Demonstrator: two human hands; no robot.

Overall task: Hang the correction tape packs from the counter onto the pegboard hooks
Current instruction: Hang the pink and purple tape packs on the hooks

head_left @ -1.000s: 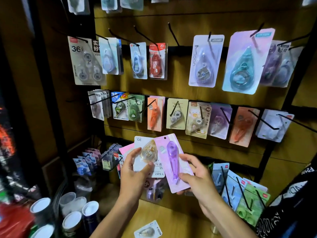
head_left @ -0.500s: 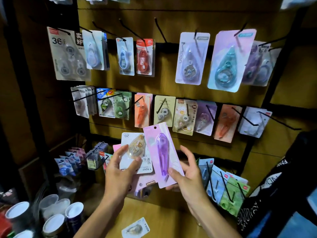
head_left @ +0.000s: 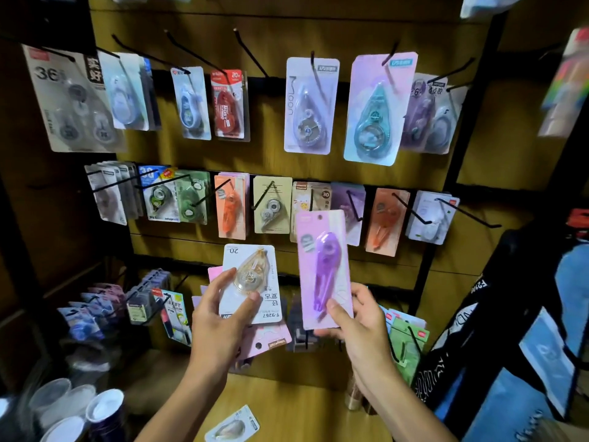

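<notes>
Head view: a yellow-brown wooden pegboard (head_left: 271,161) carries thin black metal hooks (head_left: 251,55), most of them loaded with flat card-backed blister packs of correction tape. In front of its lower part, the right hand (head_left: 360,327) pinches the bottom of a tall pink card pack with a glossy purple teardrop-shaped dispenser (head_left: 323,269), thumb on the front and fingers curled behind; the pack stands upright, its punched top overlapping the board's middle row. Beside it to the left, the left hand (head_left: 220,314) grips a white card pack with a clear amber rounded dispenser (head_left: 251,282), held upside down, thumb across the blister; more pink cards seem fanned behind it, though they are partly hidden. Below the board, on the pale wooden counter (head_left: 302,409), lies one small white pack with a cream dispenser (head_left: 232,425). Left of the counter stand round white-topped cups (head_left: 105,406).
</notes>
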